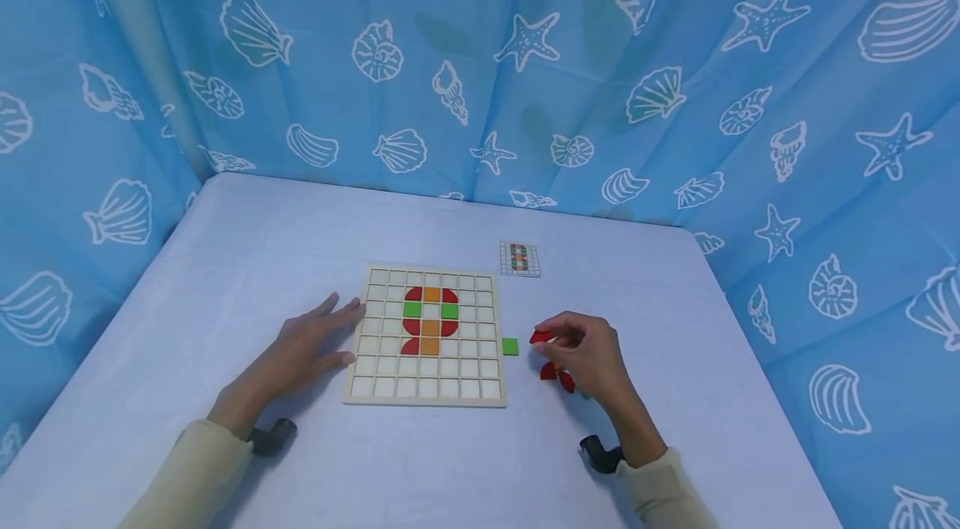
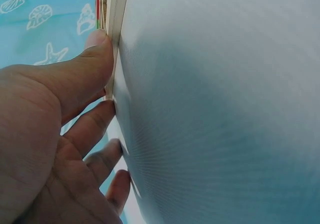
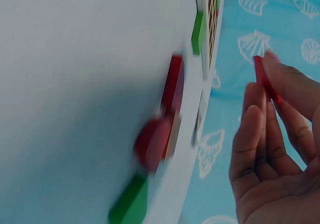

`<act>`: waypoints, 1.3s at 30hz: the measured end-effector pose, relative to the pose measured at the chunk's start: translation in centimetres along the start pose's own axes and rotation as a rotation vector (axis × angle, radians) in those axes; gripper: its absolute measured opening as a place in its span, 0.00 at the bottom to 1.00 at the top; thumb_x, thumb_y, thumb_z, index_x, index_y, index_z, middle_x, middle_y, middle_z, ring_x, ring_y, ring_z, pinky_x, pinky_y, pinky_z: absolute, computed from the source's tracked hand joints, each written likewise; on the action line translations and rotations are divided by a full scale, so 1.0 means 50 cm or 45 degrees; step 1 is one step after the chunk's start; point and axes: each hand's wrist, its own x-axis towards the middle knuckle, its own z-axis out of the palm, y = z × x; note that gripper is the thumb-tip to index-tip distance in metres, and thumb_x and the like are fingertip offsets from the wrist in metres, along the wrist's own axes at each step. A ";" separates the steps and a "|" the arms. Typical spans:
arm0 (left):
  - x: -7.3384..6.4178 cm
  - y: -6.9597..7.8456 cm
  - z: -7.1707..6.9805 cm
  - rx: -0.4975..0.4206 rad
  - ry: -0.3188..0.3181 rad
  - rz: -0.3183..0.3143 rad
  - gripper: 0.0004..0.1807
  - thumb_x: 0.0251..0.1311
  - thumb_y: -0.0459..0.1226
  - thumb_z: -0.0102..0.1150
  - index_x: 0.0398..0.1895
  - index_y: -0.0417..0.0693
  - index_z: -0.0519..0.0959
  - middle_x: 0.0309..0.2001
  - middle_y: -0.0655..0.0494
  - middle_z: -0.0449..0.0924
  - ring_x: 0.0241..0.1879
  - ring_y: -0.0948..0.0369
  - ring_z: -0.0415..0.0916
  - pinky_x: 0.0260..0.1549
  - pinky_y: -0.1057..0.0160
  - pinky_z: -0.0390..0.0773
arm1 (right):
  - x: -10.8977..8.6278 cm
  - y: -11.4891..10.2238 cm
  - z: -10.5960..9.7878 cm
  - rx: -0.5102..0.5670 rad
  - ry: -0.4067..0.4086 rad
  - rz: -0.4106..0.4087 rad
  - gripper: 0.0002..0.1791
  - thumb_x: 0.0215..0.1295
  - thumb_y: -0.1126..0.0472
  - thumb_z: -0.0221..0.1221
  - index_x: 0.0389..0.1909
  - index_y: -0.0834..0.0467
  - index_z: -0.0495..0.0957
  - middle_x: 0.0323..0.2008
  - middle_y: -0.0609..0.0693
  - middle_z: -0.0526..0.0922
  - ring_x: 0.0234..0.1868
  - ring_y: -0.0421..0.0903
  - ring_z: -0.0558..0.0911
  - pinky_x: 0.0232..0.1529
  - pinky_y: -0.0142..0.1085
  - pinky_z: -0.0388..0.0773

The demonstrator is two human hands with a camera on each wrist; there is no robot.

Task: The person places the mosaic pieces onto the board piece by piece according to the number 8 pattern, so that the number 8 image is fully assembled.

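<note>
My right hand (image 1: 583, 352) pinches a red quarter-round tile (image 3: 266, 79) between thumb and fingers, raised over the table to the right of the board. Under and beside that hand lie more tiles: red ones (image 3: 152, 141), an orange one (image 3: 172, 134) and a green one (image 3: 131, 200). My left hand (image 1: 309, 347) is spread at the left edge of the wooden grid board (image 1: 425, 394), thumb and fingertips right at its rim. Red, orange and green tiles on the board form a ring, with an orange square (image 1: 430, 346) and a red tile (image 1: 410, 346) below it.
A green square tile (image 1: 510, 346) lies against the board's right edge. Behind it is a small pattern card (image 1: 529, 261) printed with a similar coloured figure. The white-covered table (image 1: 300, 221) meets a blue shell-print curtain (image 1: 465, 21) at the back and sides.
</note>
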 end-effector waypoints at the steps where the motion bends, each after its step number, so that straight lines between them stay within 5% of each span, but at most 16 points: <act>1: 0.000 0.000 0.000 -0.001 0.002 0.003 0.43 0.63 0.39 0.75 0.81 0.48 0.67 0.80 0.45 0.66 0.82 0.34 0.53 0.73 0.24 0.61 | 0.001 -0.006 0.007 0.008 0.006 -0.010 0.13 0.61 0.59 0.77 0.47 0.50 0.90 0.39 0.49 0.90 0.35 0.48 0.84 0.33 0.32 0.85; 7: -0.002 -0.001 0.001 -0.006 0.008 0.015 0.43 0.63 0.39 0.74 0.81 0.47 0.67 0.80 0.44 0.66 0.82 0.34 0.53 0.72 0.23 0.61 | 0.005 -0.039 0.052 0.022 0.005 -0.079 0.03 0.71 0.55 0.70 0.41 0.49 0.88 0.33 0.48 0.89 0.33 0.51 0.86 0.24 0.33 0.81; 11: -0.003 0.000 0.001 -0.004 0.010 0.011 0.43 0.63 0.39 0.74 0.81 0.47 0.67 0.80 0.44 0.66 0.82 0.34 0.53 0.72 0.23 0.61 | 0.007 -0.061 0.081 -0.006 -0.039 -0.112 0.03 0.74 0.54 0.67 0.39 0.48 0.86 0.31 0.46 0.88 0.33 0.49 0.84 0.29 0.34 0.79; 16: -0.003 0.000 0.000 0.000 0.014 0.010 0.43 0.63 0.39 0.75 0.81 0.47 0.67 0.80 0.44 0.67 0.82 0.34 0.54 0.72 0.24 0.61 | 0.008 -0.084 0.116 -0.041 -0.075 -0.133 0.02 0.73 0.55 0.68 0.38 0.44 0.88 0.33 0.42 0.84 0.36 0.45 0.77 0.36 0.34 0.76; 31: 0.000 0.001 -0.001 -0.017 -0.001 -0.008 0.43 0.64 0.40 0.74 0.81 0.49 0.66 0.81 0.45 0.65 0.83 0.35 0.53 0.73 0.24 0.61 | 0.025 -0.137 0.200 -0.234 -0.201 -0.034 0.08 0.69 0.55 0.72 0.35 0.47 0.81 0.23 0.43 0.81 0.28 0.43 0.79 0.29 0.34 0.75; 39: 0.001 0.002 -0.003 -0.008 -0.005 -0.010 0.43 0.64 0.40 0.74 0.81 0.48 0.66 0.81 0.44 0.65 0.83 0.35 0.53 0.72 0.23 0.61 | 0.031 -0.141 0.207 -0.327 -0.215 -0.147 0.10 0.68 0.55 0.73 0.32 0.46 0.80 0.20 0.43 0.78 0.24 0.42 0.77 0.25 0.33 0.71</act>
